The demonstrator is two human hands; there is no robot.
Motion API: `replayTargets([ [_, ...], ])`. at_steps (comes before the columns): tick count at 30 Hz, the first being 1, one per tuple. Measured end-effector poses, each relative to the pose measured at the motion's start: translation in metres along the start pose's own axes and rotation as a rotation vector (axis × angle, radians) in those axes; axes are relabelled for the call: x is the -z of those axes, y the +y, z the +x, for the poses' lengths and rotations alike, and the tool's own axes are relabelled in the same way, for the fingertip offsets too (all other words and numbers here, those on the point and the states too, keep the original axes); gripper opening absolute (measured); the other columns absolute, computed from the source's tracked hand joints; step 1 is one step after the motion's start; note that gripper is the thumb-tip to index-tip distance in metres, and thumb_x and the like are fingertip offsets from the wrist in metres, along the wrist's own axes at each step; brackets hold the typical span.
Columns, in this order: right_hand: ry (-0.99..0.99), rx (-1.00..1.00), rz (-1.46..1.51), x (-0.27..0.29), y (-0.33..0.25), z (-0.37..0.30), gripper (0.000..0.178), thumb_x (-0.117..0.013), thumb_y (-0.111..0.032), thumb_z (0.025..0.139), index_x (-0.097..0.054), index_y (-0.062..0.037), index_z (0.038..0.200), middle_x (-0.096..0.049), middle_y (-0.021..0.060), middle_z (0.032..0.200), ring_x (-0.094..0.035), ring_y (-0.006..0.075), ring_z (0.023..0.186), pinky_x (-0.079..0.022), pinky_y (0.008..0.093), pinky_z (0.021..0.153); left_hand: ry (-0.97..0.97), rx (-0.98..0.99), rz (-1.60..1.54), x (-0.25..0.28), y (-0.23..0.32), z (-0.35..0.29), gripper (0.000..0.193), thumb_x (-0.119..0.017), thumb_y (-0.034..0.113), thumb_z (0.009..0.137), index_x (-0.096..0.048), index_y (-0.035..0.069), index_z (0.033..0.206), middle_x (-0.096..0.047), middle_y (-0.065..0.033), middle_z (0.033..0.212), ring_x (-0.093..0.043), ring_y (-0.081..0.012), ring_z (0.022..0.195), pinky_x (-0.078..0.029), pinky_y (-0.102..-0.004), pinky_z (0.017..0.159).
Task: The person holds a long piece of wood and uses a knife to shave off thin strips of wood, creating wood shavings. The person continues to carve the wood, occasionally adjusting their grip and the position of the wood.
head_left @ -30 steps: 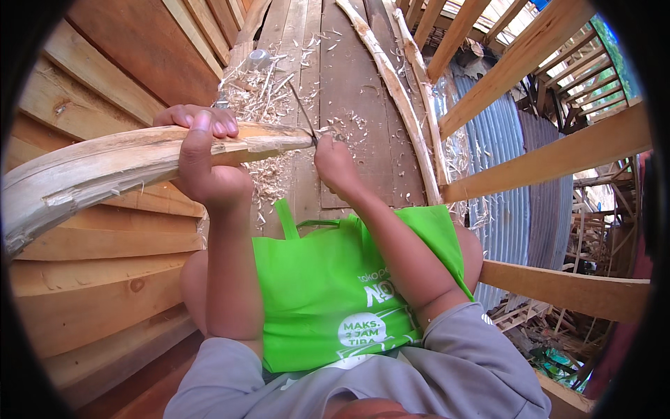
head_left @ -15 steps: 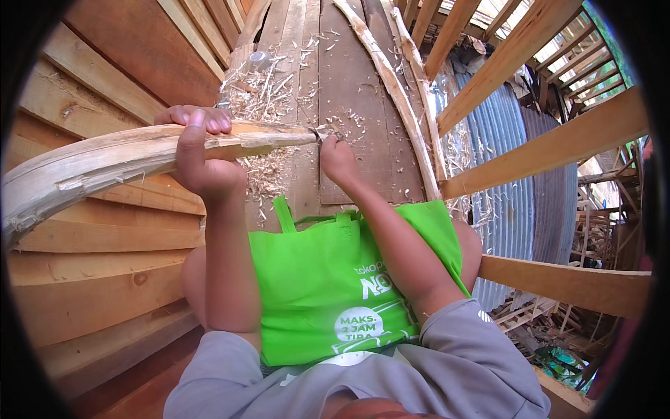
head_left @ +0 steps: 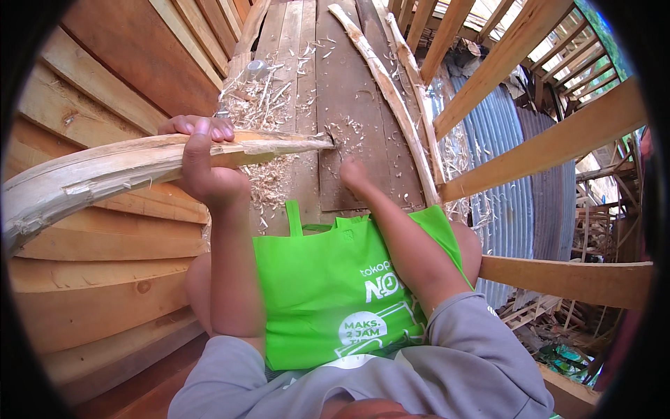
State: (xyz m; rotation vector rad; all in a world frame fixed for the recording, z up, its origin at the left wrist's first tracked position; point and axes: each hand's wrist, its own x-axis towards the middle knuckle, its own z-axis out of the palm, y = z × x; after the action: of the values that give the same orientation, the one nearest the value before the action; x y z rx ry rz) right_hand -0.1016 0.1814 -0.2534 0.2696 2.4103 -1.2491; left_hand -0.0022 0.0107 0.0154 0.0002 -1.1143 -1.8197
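Observation:
My left hand (head_left: 207,153) is wrapped round a thick, curved, peeled branch (head_left: 91,171) with rough cut facets. From the left side it reaches across the floor and tapers to a narrow, dark-tipped end. My right hand (head_left: 354,172) is closed, just right of and nearer than that tip, and apart from it. What its fingers hold is hidden; a small dark sliver shows by the tip, and I cannot tell whether it is a blade or bark. Over my lap lies a bright green cloth bag (head_left: 307,272) with white print.
Pale wood shavings (head_left: 262,105) litter the plank floor (head_left: 349,63), with a clear cup (head_left: 256,68) among them. Two long peeled poles (head_left: 387,84) lie ahead on the right. A board wall (head_left: 105,279) stands left; wooden rails (head_left: 544,140) and corrugated metal sheets (head_left: 495,160) are right.
My right hand has moved away from the branch's tip, nearer to me and slightly right. The left hand keeps its hold, and the branch has shifted slightly right.

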Motion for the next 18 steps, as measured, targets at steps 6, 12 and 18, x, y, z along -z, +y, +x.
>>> replayTargets([
  [6,-0.025,0.435,0.129,-0.010,-0.107,-0.096,0.067,-0.026,-0.042,0.098,-0.057,0.0120,0.075,-0.061,0.0272,0.064,-0.055,0.0427,0.060,-0.045,0.0542,0.064,0.087,-0.060,0.065,0.015,0.004,-0.002,0.010,-0.055,0.009,0.081,-0.045,0.010,0.084,-0.045,-0.0032,0.064,-0.047,-0.0154,0.061,-0.043,-0.0323,0.067],
  [12,0.025,-0.040,0.146,-0.008,-0.043,-0.031,0.067,-0.026,-0.040,0.100,-0.059,0.0126,0.076,-0.062,0.0342,0.075,-0.061,0.0503,0.074,-0.047,0.0527,0.074,0.095,-0.064,0.034,-0.004,0.001,-0.001,0.009,-0.053,0.008,0.082,-0.045,0.008,0.085,-0.045,-0.0041,0.065,-0.046,-0.0162,0.060,-0.044,-0.0328,0.066],
  [18,-0.095,0.292,0.068,0.002,-0.107,-0.103,0.063,-0.028,-0.038,0.100,-0.062,0.0137,0.088,-0.062,0.0353,0.089,-0.062,0.0490,0.086,-0.047,0.0530,0.078,0.137,-0.056,0.067,0.013,0.003,-0.005,0.010,-0.054,0.007,0.082,-0.045,0.008,0.085,-0.045,-0.0042,0.065,-0.047,-0.0162,0.061,-0.044,-0.0330,0.066],
])
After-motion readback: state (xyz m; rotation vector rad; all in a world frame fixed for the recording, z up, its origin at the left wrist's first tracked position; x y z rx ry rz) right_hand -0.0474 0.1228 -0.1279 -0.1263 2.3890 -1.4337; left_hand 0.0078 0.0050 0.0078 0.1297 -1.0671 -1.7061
